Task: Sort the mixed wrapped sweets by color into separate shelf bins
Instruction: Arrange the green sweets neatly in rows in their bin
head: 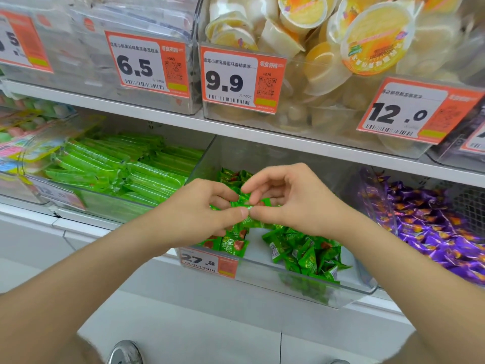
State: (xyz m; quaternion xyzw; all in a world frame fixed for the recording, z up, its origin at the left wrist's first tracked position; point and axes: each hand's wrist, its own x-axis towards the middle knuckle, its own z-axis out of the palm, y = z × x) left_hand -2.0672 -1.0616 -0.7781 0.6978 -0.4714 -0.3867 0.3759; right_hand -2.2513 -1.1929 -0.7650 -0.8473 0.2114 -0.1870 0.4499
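Green sweet point(241, 203) sits pinched between left hand point(199, 214) and right hand point(294, 203), each grip closed on its wrapper, above the clear bin point(351, 290) of green sweets point(307, 254).

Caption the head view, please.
Left hand and right hand pinch green sweets above their bin, beside the purple sweets.

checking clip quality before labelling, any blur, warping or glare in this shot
head view: even light, no hard shadows; head view: the shelf edge bends from the wide lens; head view: glare whitens the top left bin; head view: left hand, right hand and the green sweet they pinch are sharp
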